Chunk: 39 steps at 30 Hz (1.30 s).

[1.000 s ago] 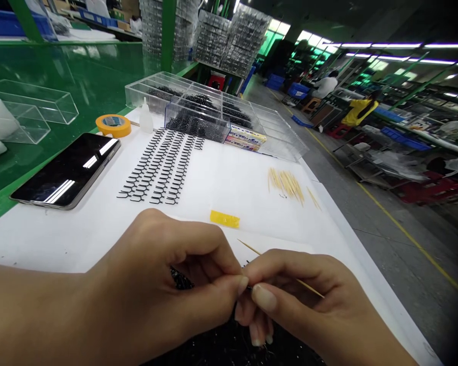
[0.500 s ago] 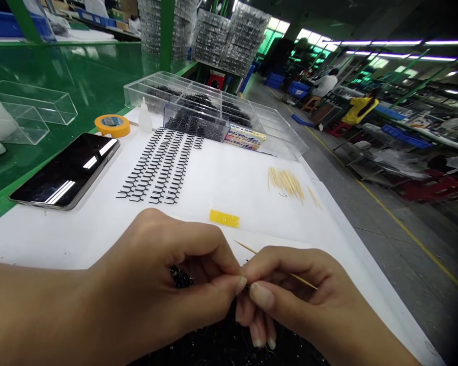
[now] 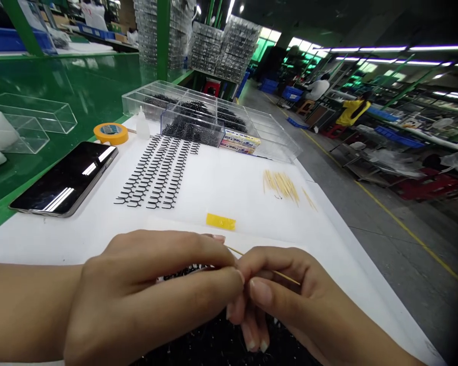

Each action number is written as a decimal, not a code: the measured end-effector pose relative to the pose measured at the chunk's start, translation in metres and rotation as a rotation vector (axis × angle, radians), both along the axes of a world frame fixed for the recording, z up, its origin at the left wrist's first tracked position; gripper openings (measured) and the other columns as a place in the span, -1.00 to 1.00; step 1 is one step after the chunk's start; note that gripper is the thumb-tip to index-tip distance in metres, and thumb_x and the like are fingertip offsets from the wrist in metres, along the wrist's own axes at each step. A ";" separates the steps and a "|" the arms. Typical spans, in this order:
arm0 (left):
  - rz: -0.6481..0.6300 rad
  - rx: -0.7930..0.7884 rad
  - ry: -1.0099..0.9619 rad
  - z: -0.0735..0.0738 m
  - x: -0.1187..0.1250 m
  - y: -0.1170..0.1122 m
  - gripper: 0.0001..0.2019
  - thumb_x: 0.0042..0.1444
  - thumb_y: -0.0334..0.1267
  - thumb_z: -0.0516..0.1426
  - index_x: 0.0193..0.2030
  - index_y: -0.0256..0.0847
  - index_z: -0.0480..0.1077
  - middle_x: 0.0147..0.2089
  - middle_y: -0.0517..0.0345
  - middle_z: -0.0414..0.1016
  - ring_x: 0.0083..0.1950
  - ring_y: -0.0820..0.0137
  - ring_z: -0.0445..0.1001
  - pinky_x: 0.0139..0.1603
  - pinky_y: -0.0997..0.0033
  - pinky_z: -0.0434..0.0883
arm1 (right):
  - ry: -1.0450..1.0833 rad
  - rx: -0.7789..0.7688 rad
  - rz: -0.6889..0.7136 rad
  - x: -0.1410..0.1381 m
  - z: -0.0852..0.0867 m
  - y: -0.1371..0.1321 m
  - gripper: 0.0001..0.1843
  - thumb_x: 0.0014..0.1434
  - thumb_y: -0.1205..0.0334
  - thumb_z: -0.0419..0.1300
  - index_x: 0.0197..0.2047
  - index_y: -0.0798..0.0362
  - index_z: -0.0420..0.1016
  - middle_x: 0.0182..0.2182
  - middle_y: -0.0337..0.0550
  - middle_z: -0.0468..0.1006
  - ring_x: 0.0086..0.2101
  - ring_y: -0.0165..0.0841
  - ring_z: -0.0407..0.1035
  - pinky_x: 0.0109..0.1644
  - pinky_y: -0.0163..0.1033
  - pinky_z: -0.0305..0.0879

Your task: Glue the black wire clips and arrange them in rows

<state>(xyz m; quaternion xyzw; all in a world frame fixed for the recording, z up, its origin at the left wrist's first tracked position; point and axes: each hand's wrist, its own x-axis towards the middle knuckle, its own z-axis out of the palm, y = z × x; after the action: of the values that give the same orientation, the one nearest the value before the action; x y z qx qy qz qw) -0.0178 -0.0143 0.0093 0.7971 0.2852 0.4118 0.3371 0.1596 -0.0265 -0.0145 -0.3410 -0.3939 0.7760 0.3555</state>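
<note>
My left hand (image 3: 168,290) is closed, thumb and index finger pinched together at the right hand's fingertips. What that pinch holds is hidden. My right hand (image 3: 286,290) is closed too, its thumb and index finger meeting the left fingertips. A wooden toothpick (image 3: 288,277) runs slantwise through the right hand's fingers, its thin tip showing beyond the index finger. Below both hands lies a dark heap of small glossy black pieces (image 3: 213,340), partly covered by the hands. Just beyond them a strip of yellow tape (image 3: 221,221) is stuck on the white work surface (image 3: 213,188).
Rows of black forked pieces (image 3: 158,173) lie left of centre, and loose toothpicks (image 3: 280,185) at right. A phone (image 3: 64,178), orange tape roll (image 3: 110,133) and small white bottle (image 3: 142,124) stand left. Behind is a clear divided tray (image 3: 269,129) with small boxes (image 3: 239,141) against it.
My left hand has rolled over and flattened, its fingers now stretched further across the heap, while its fingertips stay against the right hand's. The right hand keeps the toothpick and has barely moved.
</note>
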 end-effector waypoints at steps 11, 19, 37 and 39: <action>-0.012 0.065 -0.088 0.018 -0.002 -0.002 -0.70 0.13 -0.39 0.03 -0.05 0.01 0.42 -0.22 0.20 0.56 -0.23 0.35 0.55 -0.32 0.60 0.51 | 0.066 0.011 -0.073 0.001 -0.001 -0.005 -0.98 0.15 0.32 0.25 -0.29 0.07 0.51 -0.46 -0.24 0.55 -0.49 -0.55 0.44 -0.41 -0.55 0.35; -0.061 0.236 -0.150 -0.015 -0.009 0.016 -0.70 0.05 -0.54 0.08 -0.20 -0.09 0.49 -0.16 0.24 0.55 -0.22 0.46 0.54 -0.07 0.75 0.41 | 0.029 0.027 -0.091 0.000 0.000 -0.005 -0.99 0.12 0.34 0.28 -0.34 0.08 0.54 -0.49 -0.22 0.55 -0.51 -0.54 0.44 -0.42 -0.56 0.36; -0.026 -0.018 0.079 -0.019 -0.012 0.002 -0.79 0.09 -0.15 0.09 -0.14 0.04 0.46 -0.29 0.23 0.56 -0.18 0.30 0.51 -0.27 0.54 0.52 | -0.038 0.050 -0.085 -0.001 0.004 -0.004 -0.98 0.10 0.37 0.28 -0.35 0.09 0.54 -0.50 -0.21 0.55 -0.50 -0.54 0.44 -0.40 -0.56 0.37; -0.029 -0.022 0.093 -0.026 -0.013 0.003 -0.78 0.08 -0.10 0.09 -0.15 0.04 0.47 -0.31 0.23 0.56 -0.16 0.30 0.50 -0.25 0.54 0.52 | -0.046 0.037 -0.090 -0.001 0.004 -0.004 -0.98 0.09 0.38 0.28 -0.37 0.09 0.54 -0.50 -0.21 0.54 -0.50 -0.54 0.43 -0.40 -0.56 0.37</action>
<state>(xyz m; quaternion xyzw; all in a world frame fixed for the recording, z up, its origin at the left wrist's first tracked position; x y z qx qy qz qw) -0.0310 -0.0114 -0.0169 0.8157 0.2933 0.3661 0.3384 0.1587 -0.0308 -0.0103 -0.3695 -0.4007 0.7437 0.3872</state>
